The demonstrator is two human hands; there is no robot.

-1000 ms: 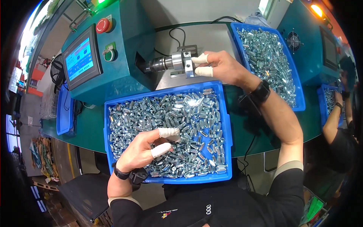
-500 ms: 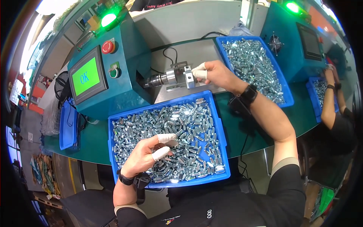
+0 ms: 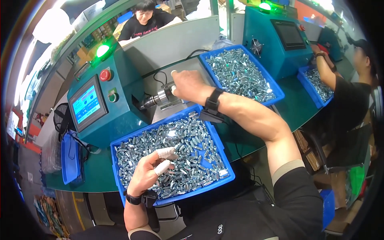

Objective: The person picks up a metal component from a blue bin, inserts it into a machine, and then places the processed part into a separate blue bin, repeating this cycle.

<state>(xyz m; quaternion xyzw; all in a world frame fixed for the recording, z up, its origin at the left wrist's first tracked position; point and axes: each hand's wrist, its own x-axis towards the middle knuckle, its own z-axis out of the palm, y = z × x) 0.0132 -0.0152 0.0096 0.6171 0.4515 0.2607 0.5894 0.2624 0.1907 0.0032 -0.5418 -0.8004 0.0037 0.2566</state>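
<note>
A blue tray (image 3: 226, 176) in front of me holds many small shiny hexagonal metal pieces (image 3: 182, 136). My left hand (image 3: 146, 172) hovers over them, its fingers curled in a loose pinch; whatever lies between the fingertips is too small to name. White finger covers sit on the thumb and index finger. At the machine's shaft (image 3: 150, 102), my right hand (image 3: 190, 86) reaches over the metal fixture block (image 3: 169, 85). Its covered index finger and thumb straddle the block, while the back of the hand hides the other fingers and their grip.
A teal machine (image 3: 116, 124) stands at left with a lit screen (image 3: 86, 104), a red button (image 3: 105, 75) and a green lamp (image 3: 102, 50). Another filled blue tray (image 3: 276, 96) lies at far right. A co-worker (image 3: 348, 84) sits beyond; another person (image 3: 148, 24) is behind a grey partition (image 3: 176, 44).
The view has shifted, bringing the person behind the partition into sight. My right hand has moved from the block's right side to over it. The screen has turned from green to blue.
</note>
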